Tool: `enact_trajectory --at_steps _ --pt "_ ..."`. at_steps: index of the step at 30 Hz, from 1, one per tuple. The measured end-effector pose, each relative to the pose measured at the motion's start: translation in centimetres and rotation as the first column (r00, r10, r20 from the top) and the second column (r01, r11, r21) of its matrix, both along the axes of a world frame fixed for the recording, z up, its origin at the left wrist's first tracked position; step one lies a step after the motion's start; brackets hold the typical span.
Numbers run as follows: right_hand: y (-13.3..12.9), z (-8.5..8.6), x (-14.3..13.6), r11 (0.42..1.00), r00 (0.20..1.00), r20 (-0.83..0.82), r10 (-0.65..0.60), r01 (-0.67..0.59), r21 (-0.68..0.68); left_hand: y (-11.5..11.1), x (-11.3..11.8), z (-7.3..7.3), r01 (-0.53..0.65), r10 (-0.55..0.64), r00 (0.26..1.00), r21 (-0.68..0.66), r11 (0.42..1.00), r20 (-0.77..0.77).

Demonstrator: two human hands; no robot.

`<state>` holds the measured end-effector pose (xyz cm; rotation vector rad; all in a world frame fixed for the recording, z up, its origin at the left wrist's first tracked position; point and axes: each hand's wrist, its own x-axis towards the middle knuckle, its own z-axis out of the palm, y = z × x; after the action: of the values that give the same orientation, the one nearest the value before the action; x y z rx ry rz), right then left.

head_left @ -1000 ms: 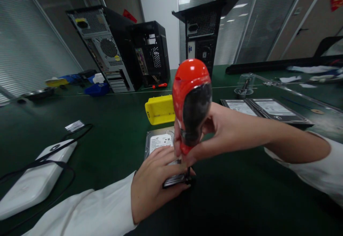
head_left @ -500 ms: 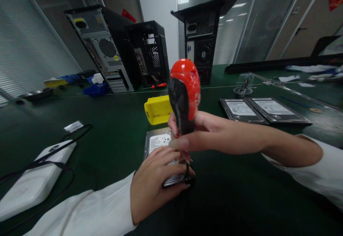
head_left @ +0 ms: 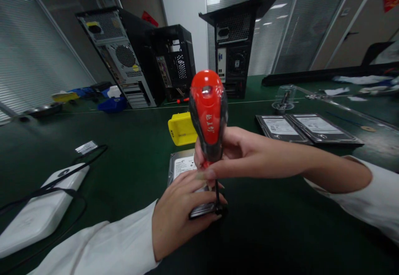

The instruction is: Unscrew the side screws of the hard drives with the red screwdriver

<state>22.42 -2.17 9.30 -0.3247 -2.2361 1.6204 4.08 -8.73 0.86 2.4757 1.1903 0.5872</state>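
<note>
A silver hard drive with a white label (head_left: pixel 183 164) lies on the dark green table in front of me. My left hand (head_left: pixel 183 208) rests over its near part, with fingers and thumb gripping the near right end. Between the fingers and thumb of my right hand (head_left: pixel 227 154) is a red and black screwdriver (head_left: pixel 208 117), held nearly upright. Its shaft reaches down to the drive's near right corner; the tip's contact is too small to make out. Just behind the drive stands a yellow bin (head_left: pixel 182 129).
Two more hard drives (head_left: pixel 311 129) lie at the right, near a clear round container (head_left: pixel 284 99). Three black computer cases (head_left: pixel 137 54) stand at the back. A white device (head_left: pixel 43 208) with a black cable is at the left, a blue bin (head_left: pixel 112 105) beyond.
The screwdriver handle has turned in my right hand, its red lettered side now facing me, and its top has shifted slightly left. My left hand and the drive stay in place.
</note>
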Motion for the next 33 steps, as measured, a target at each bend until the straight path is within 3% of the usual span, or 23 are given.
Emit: enact_trajectory --at_steps 5,25,33 --pt "-0.16 0.13 -0.01 0.999 0.999 0.018 -0.026 0.025 0.042 -0.06 -0.06 -0.21 -0.018 0.018 1.0 0.027 0.999 0.011" --pt "-0.06 0.22 0.22 0.998 0.998 0.042 0.055 -0.054 -0.038 0.05 -0.02 -0.16 0.01 -0.011 1.0 0.049 0.999 0.01" --pt "0.21 0.39 0.38 0.984 0.994 0.027 0.103 -0.106 0.143 0.01 -0.15 -0.37 0.009 -0.01 1.0 0.054 0.999 0.024"
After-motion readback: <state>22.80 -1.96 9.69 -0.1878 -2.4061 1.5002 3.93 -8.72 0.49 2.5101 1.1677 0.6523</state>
